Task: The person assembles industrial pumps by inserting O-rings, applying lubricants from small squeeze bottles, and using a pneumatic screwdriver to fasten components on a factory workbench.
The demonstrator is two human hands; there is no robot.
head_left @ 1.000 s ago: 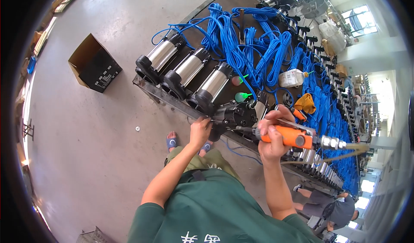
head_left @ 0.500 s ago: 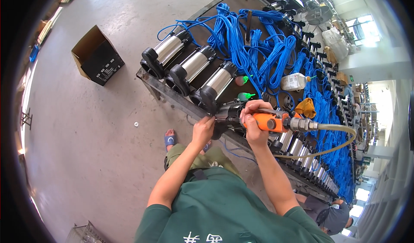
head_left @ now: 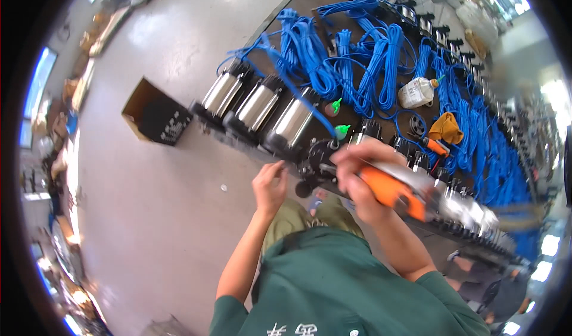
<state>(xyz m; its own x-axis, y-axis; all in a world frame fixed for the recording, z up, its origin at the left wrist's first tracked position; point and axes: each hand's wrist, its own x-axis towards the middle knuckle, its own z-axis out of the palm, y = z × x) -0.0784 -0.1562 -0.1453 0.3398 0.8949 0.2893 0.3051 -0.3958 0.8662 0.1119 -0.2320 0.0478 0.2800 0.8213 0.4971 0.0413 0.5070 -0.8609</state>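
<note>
In my right hand [head_left: 366, 169], blurred by motion, is an orange pneumatic screwdriver [head_left: 388, 188], its hose end pointing right. Beside the hand, at the bench edge, sits the black end of a pump-like unit [head_left: 322, 157]. My left hand [head_left: 270, 187] is held just off the edge to the left, fingers curled together; anything in them is too small to make out. Left of the black end lie silver cylinders with black ends, the nearest a silver cylinder [head_left: 294, 120]. Whether the screwdriver's tip touches anything is hidden.
Coils of blue cable [head_left: 313, 56] cover the bench. A white bottle [head_left: 415, 93], a green-tipped bottle [head_left: 341, 131] and a yellow cloth [head_left: 447, 128] lie among them. On the floor stands an open black carton [head_left: 164, 120]. Another person [head_left: 497, 285] is at lower right.
My left hand has come away from the unit at the bench edge. The right hand has swung the screwdriver, its hose end now lower. The view has shifted and the black end has turned.
</note>
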